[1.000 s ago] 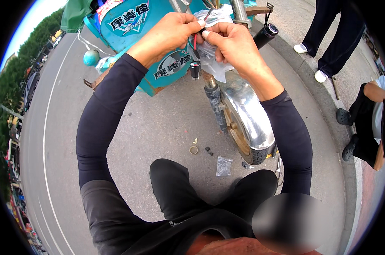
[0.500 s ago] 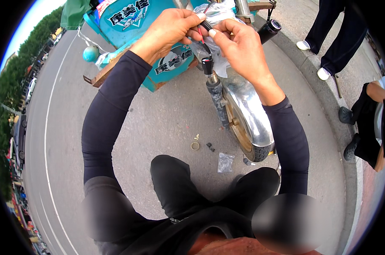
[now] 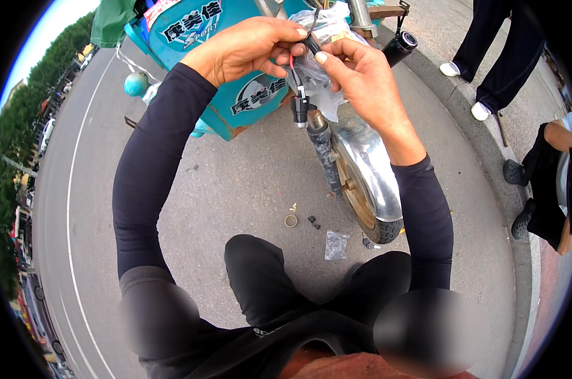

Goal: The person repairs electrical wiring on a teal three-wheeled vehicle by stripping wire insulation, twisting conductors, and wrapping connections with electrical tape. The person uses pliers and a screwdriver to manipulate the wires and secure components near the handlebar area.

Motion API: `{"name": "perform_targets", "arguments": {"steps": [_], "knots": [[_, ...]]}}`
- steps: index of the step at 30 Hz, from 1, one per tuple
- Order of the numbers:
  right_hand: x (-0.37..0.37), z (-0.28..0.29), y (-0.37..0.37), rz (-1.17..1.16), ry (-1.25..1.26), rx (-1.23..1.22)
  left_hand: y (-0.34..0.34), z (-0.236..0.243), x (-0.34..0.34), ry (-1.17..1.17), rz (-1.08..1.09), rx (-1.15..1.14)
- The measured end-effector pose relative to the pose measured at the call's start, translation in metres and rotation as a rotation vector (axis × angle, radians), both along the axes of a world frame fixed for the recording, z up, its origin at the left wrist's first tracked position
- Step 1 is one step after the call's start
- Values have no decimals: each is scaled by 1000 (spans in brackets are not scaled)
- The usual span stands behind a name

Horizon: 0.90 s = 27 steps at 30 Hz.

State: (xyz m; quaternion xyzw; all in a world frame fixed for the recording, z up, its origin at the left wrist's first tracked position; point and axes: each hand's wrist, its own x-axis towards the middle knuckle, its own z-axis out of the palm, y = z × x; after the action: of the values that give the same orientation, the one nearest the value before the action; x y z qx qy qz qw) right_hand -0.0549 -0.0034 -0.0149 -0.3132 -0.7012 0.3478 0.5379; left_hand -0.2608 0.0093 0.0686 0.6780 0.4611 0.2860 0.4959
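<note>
My left hand (image 3: pixel 257 50) and right hand (image 3: pixel 355 76) are both closed on a short black section (image 3: pixel 310 43) of wiring at the top of the view, thumbs near either end of it. A red wire (image 3: pixel 292 60) runs down by my left fingertips. Below, a black cylindrical part with a silver end (image 3: pixel 300 110) hangs on the wire. Behind my hands are a crumpled white plastic bag (image 3: pixel 317 82) and the turquoise vehicle body (image 3: pixel 216 123) with stickers. Beneath them stand the front fork (image 3: pixel 324 155) and the wheel with its shiny mudguard (image 3: pixel 368 170).
A tape roll (image 3: pixel 290 220), black bits (image 3: pixel 314 222) and a clear packet (image 3: pixel 336 245) lie on the asphalt. A black cylinder (image 3: pixel 400 47) hangs at right. Two people (image 3: pixel 501 63) (image 3: pixel 545 189) are by the curb (image 3: pixel 466 107). A road with cars (image 3: pixel 46 136) is left.
My hands stay together on the wiring; my left hand has shifted slightly and more of the black section shows between my thumbs. The hanging cylindrical part has swung a little and sits lower.
</note>
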Motion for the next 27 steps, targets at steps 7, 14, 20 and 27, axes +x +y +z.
{"name": "perform_targets", "arguments": {"steps": [7, 14, 20, 27], "knots": [[0, -3, 3, 27, 51, -3, -2, -5, -3, -48, -2, -8], [4, -3, 2, 57, 109, -62, 0, -10, 3, -53, 10, 18], [5, 0, 3, 40, 64, -49, 2, -19, 10, -65, 75, 75], [13, 2, 4, 128, 139, -124, 5, -17, 16, -135, 1, 3]]}}
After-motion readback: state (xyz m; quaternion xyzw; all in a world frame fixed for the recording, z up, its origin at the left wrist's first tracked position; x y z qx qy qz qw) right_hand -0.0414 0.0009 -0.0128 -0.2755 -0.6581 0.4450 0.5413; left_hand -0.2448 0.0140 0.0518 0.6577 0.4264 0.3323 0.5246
